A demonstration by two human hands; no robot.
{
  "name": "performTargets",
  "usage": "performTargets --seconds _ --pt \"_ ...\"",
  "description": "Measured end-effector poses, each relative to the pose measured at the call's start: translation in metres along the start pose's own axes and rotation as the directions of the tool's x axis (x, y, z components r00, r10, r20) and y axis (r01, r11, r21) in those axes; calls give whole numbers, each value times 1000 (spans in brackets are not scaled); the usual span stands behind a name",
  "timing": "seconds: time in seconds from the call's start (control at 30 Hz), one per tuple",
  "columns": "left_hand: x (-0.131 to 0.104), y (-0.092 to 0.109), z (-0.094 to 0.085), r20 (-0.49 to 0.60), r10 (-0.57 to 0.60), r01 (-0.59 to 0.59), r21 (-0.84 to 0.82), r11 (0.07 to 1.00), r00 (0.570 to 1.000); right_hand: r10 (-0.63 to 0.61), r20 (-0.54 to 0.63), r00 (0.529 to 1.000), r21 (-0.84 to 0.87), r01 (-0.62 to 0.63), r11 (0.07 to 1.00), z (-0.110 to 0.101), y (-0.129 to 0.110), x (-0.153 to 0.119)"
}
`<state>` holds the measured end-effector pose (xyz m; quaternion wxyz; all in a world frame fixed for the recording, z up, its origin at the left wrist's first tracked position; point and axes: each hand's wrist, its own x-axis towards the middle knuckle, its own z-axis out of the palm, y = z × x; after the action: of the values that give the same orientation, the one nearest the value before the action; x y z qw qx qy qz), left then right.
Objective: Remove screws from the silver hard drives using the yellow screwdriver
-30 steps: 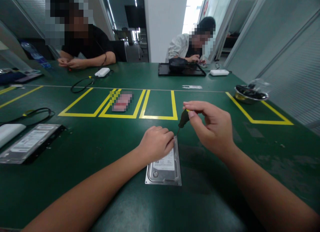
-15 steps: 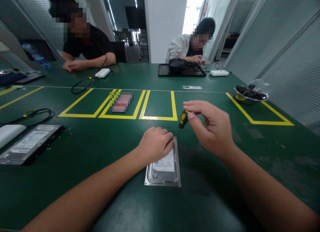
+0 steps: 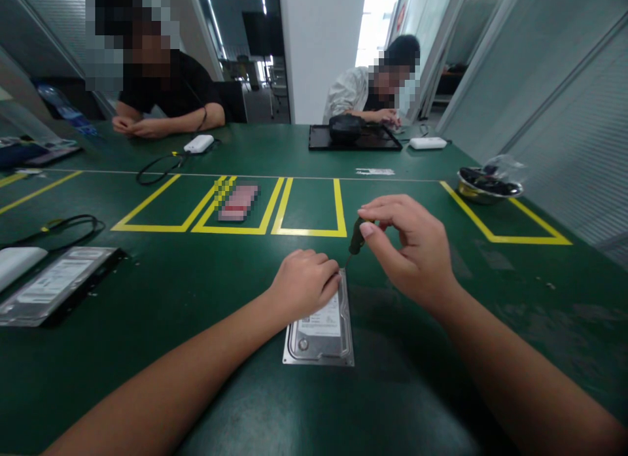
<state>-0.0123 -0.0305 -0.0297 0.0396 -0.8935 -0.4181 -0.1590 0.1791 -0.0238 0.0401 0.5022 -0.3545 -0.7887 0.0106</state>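
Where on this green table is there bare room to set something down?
Free: the yellow-taped box beyond the hands, and the mat right of the silver hard drive. Crowded: the left edge, with another drive and black cable.

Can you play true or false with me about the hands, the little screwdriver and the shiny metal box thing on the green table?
1. The left hand rests on the hard drive. True.
2. The right hand holds a hammer. False: its fingers pinch a small screwdriver.
3. The screwdriver's tip points down at the hard drive's far corner. True.
4. The hard drive sits inside a yellow tape box. False: it lies nearer the person, outside the boxes.
5. A second hard drive lies at the left. True.
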Motion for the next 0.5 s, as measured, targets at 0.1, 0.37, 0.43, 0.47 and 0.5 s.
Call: performTargets --seconds 0.1,0.37,0.43,0.47,0.5 --pt "0 1 0 -1 -4 4 1 1000 1000 -2 10 1000 40 2 999 -1 -1 -1" --pt "1 1 0 -6 1 -1 -1 1000 1000 -2 21 1000 -2 2 1000 0 0 0" --pt "1 1 -1 -3 1 -1 2 1000 1000 -8 20 1000 -23 9 1000 0 -1 0" --pt "1 1 -1 0 0 0 4 1000 1000 -11 20 1000 -26 11 1000 -1 -1 1" --pt "1 1 -1 2 -1 1 6 1000 1000 -12 19 1000 -23 13 1000 -1 -1 0"
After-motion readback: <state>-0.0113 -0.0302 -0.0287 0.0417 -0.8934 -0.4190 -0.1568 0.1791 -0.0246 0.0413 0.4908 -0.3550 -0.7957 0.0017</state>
